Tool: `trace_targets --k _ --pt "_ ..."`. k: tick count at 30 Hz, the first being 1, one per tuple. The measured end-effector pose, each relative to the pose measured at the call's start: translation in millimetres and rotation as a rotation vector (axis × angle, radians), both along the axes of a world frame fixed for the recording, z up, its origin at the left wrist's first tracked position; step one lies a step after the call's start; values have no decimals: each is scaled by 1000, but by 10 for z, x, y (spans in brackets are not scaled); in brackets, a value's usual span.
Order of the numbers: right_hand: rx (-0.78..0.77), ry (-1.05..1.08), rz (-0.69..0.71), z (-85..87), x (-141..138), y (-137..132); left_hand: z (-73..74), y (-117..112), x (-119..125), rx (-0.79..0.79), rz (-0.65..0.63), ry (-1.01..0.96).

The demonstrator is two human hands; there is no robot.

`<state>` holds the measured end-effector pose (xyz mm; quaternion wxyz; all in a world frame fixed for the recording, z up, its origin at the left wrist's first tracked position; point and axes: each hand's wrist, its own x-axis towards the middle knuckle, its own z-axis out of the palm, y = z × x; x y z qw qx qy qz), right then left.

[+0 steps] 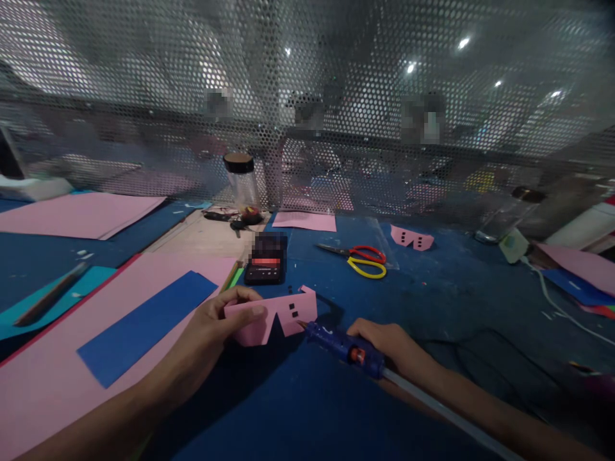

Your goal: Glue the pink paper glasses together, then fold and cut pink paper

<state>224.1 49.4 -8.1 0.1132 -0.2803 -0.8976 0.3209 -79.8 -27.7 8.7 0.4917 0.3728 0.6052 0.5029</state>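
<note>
My left hand (225, 320) pinches a pair of pink paper glasses (262, 328) by its left part, thumb in front. Small black squares sit on the right lens, and a folded strip stands up at the right end. In my right hand (384, 339) is a blue hot glue gun (343, 346) with a long pale glue stick (442, 410) running out of its back. The gun's nozzle is at the lower right lens of the glasses; whether it touches the paper I cannot tell. The fingers round the gun's handle are mostly hidden.
Behind the glasses lie a phone (266, 259), scissors (365, 259) with red and yellow handles, and a second pair of pink paper glasses (412, 239). A jar (244, 189) stands near the perforated metal screen (336, 77). Left are pink sheets and a blue strip (144, 326); right, a white cord (557, 301).
</note>
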Motion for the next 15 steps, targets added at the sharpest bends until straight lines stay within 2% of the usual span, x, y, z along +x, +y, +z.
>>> trace_targets --k 15 --pt "24 -46 -25 -7 -20 -15 -20 4 -28 -4 -16 -9"
